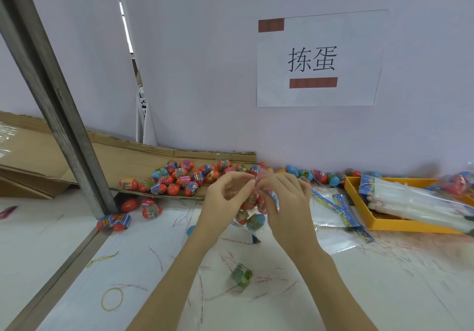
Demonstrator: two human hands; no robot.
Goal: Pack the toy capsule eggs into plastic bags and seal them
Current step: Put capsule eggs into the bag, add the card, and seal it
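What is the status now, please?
Left hand, right hand pinch bag neck. Eggs inside. Loose egg near, not blocking.

Two hands (225,197), one yellow tray (359,202)

paper wall sign (318,58), "拣蛋"

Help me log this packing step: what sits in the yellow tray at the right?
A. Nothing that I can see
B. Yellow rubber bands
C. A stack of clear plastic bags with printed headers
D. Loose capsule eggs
C: the yellow tray holds a stack of clear plastic bags with a blue printed header at its left end, not loose eggs.
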